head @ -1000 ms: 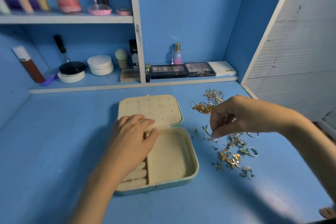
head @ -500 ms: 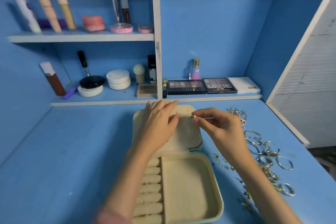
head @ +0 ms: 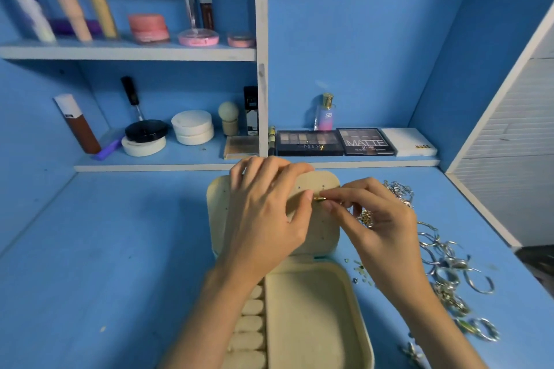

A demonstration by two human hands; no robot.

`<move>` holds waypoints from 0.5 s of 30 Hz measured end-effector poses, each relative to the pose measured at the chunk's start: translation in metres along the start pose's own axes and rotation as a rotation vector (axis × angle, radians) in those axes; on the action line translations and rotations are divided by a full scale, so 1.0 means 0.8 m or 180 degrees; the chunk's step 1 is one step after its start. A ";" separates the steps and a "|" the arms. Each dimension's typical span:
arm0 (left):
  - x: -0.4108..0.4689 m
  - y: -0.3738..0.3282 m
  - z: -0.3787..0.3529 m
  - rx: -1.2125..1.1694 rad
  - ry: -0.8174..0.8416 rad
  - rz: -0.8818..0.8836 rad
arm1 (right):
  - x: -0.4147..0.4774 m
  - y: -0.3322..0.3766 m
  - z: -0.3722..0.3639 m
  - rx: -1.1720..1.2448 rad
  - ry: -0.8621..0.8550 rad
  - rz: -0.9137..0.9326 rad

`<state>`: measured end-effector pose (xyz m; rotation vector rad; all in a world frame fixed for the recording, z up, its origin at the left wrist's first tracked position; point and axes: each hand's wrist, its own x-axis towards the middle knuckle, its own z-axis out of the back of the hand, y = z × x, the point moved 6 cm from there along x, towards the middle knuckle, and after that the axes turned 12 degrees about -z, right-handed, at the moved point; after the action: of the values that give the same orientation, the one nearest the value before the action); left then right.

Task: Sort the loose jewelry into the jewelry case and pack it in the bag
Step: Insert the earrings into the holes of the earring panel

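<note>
Right hand (head: pixel 386 231): thumb and forefinger closed in a pinch on small gold stud earring (head: pixel 319 198), held against perforated cream lid panel (head: pixel 323 228) of open cream square jewelry case (head: pixel 308 323). Left hand (head: pixel 266 219): spread over same panel, steadying it, thumb tip just beside earring, gripping nothing.

Risks, as judged:
- Post missing its hole, owing to small holes and partly blocked sight line; earring likely to slip from pinch and drop among loose pieces.
- Lid tipping back if left-hand pressure eases.
- Gold chain (head: pixel 367 219) lying under right fingers; liable to snag and drag on withdrawal.

Count, near to far:
- Padded cream ring rolls (head: pixel 250 323) along left of case base: five seen, any others hidden by forearm.
- Case: one. Earring in hand: one.
- Tangle of loose silver hoops and rings (head: pixel 449 272) on blue desk (head: pixel 105 263), right of case: too tangled to count.
- Dark eyeshadow palettes (head: pixel 308 142) on lower shelf: two.
- Bag: none in view.
</note>
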<state>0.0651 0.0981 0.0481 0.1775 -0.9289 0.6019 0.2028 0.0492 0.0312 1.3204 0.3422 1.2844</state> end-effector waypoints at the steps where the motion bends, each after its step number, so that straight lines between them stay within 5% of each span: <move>1: 0.000 0.000 0.001 -0.0019 0.0003 0.0004 | 0.000 -0.001 0.000 0.0032 0.0020 -0.0014; 15: 0.000 -0.007 0.003 -0.0051 0.0102 -0.0083 | 0.001 0.002 0.002 -0.0350 -0.0043 0.0312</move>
<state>0.0667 0.0930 0.0500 0.1649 -0.8988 0.5716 0.2035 0.0486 0.0333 1.2647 0.1963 1.3562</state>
